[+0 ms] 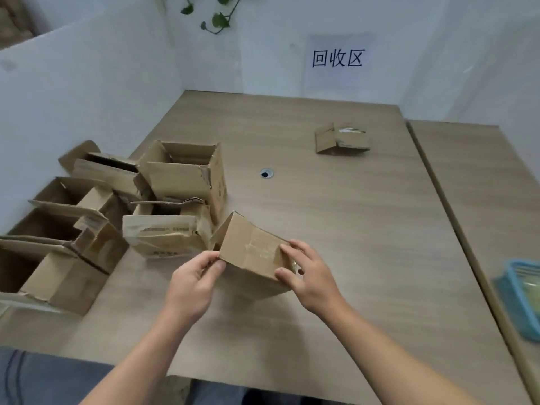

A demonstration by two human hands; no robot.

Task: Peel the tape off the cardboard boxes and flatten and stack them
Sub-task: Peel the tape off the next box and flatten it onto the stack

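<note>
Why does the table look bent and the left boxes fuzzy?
Head view: the wide lens bows the table at its edges; the left boxes and blue tray smear near the frame edges, while the wall sign is sharp; soft light, faint shadows.

I have the small box (254, 252) over the near middle of the bench (350, 229), left hand (190, 285) at its left corner, right hand (309, 276) at its right end. Open boxes (181, 173) crowd the left. A folded box (342, 140) lies far back, right of centre, below the wall sign (337, 58). A tray (523, 290) sits on the neighbouring bench (482, 185), far right.
</note>
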